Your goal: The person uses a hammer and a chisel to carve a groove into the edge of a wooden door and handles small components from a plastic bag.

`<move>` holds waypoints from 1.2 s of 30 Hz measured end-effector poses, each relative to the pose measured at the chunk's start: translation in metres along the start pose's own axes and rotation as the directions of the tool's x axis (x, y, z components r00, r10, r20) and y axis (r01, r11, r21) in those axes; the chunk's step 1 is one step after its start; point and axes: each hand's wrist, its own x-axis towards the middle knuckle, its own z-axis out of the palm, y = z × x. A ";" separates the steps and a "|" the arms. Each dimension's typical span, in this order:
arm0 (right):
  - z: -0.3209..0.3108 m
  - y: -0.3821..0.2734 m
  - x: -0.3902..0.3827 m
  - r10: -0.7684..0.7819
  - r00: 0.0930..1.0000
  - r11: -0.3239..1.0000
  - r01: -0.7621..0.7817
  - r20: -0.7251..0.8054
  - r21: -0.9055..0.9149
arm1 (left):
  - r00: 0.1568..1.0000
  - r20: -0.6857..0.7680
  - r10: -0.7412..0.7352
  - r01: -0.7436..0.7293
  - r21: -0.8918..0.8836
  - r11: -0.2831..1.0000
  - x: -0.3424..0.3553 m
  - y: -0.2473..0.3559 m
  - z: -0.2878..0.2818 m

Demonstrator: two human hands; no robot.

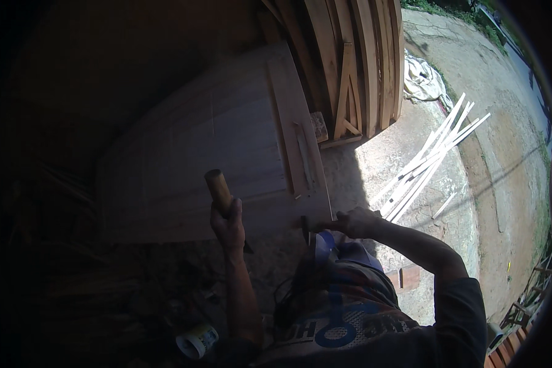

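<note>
A large wooden panel, like a door (227, 141), lies flat in front of me, its right part divided by a long raised strip. Over its near edge my left hand (228, 232) is closed round a chisel (216, 182) with a thick round wooden handle pointing up and away; a dark tip shows below the hand. My right hand (359, 223) grips a hammer (305, 228) by its handle near the panel's near right corner, the dark head toward the left. A thin, rough strip of wood (304, 156) and small chips rest on the panel's right side.
Tall boards (374, 61) lean beyond the panel. White strips (426, 162) lie piled on the sunlit ground at right, near a crumpled white cloth (424, 80). A white tub (197, 341) stands at lower left. Deep shadow hides the left side.
</note>
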 end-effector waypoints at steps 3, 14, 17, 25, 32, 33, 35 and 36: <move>0.051 0.008 0.010 -0.001 0.997 1.000 0.003 0.079 -0.025 | 1.000 0.013 -0.027 0.027 0.008 1.000 -0.003 0.008 0.017; -0.003 -0.005 0.006 -0.154 0.982 0.988 0.152 -0.109 -0.032 | 0.995 -0.096 0.039 -0.033 0.059 0.998 -0.036 0.006 0.016; -0.021 0.031 0.033 -0.161 0.987 0.983 0.162 0.011 -0.089 | 0.990 -0.127 0.052 -0.039 0.103 0.994 -0.033 0.003 0.017; -0.099 0.145 0.077 0.471 0.683 0.869 -0.250 -0.558 0.426 | 0.961 -0.274 0.045 -0.001 0.159 0.987 -0.016 0.003 0.050; -0.111 0.129 0.029 0.786 0.597 0.100 -0.381 0.162 0.919 | 0.988 -0.111 0.106 -0.075 0.254 0.964 0.021 -0.017 0.103; -0.099 0.130 0.026 0.770 0.613 0.081 -0.365 0.174 0.927 | 0.991 -0.068 0.115 -0.087 0.330 0.940 0.026 -0.010 0.112; -0.074 0.140 0.013 0.771 0.619 0.121 -0.374 0.150 0.920 | 0.989 0.097 0.112 -0.142 0.391 0.909 0.044 0.011 0.139; -0.067 0.143 0.012 0.772 0.625 0.180 -0.394 0.119 0.901 | 0.964 0.180 0.197 -0.252 0.376 0.892 0.056 0.013 0.154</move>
